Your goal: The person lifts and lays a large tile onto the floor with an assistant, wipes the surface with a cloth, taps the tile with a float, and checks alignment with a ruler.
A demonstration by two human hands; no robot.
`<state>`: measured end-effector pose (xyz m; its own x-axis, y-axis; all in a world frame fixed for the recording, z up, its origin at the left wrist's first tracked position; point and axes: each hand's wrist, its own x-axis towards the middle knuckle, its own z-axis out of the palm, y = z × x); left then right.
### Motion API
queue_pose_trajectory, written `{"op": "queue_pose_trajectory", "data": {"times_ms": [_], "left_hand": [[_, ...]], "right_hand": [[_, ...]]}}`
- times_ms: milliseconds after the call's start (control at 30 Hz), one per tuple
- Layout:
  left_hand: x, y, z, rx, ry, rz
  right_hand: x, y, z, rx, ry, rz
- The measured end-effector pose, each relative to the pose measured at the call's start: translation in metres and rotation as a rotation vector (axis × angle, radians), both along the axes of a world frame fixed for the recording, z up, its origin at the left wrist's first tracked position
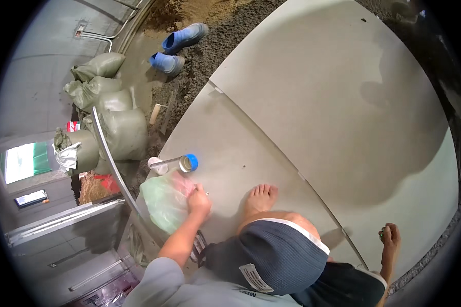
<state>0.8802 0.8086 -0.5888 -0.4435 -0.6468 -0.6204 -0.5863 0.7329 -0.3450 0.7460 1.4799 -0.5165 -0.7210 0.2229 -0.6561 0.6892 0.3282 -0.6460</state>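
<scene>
My left hand (199,201) is closed at the right edge of a thin, pale green plastic bag (161,203). Reddish contents show faintly through the plastic. Just beyond the bag lie a round blue-rimmed item (191,162) and a white cylindrical piece (158,165), with a narrow grey strip between them. Far to the right, my right hand (390,238) hangs low over the pale tile, its fingers curled around small green pieces (382,234) whose kind I cannot make out. My bare foot (261,198) rests on the nearer large tile (225,148).
A second large tile (333,102) adjoins along a dark joint. Rough wet mortar (210,56) borders the tiles, with blue shoes (185,38) on it. A wooden-handled trowel (155,113) lies near several stuffed sacks (122,133). A curved metal bar (110,156) crosses at left.
</scene>
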Motion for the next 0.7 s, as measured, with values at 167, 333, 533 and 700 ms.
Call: {"op": "queue_pose_trajectory", "data": {"times_ms": [167, 333, 533, 700], "left_hand": [[0.030, -0.041, 0.042, 0.124, 0.730, 0.163], [0.043, -0.063, 0.146, 0.576, 0.874, 0.593], [0.012, -0.035, 0.229, 0.688, 1.219, 0.683], [-0.030, -0.026, 0.197, 0.799, 1.222, 0.530]], "right_hand": [[-0.029, -0.036, 0.020, -0.046, 0.046, 0.015], [-0.090, -0.084, 0.056, -0.166, 0.077, 0.067], [-0.172, -0.210, 0.115, -0.254, 0.077, 0.694], [-0.192, -0.303, 0.141, -0.122, 0.123, 0.999]]}}
